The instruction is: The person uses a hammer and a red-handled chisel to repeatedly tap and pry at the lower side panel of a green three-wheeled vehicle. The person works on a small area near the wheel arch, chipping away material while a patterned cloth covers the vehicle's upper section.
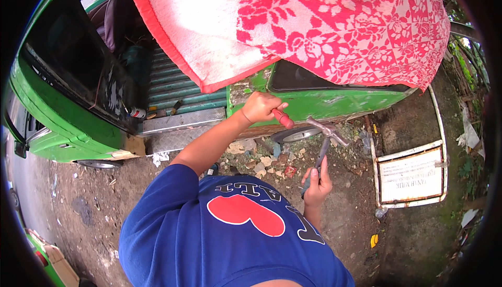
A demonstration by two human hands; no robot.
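My left hand is closed around a tool with a red handle; its blade is hidden by my fist, so I cannot tell its exact kind. The fist is at the rusty, chipped edge of a green vehicle panel. Lower and to the right, my right hand grips a hammer by its dark handle. The metal hammer head is raised near the butt of the red handle, apart from it.
A pink and white floral blanket drapes over the vehicle. To the left is an open doorway with a ribbed floor and a metal step. Rubble and a wheel lie below. A framed white sign rests at right.
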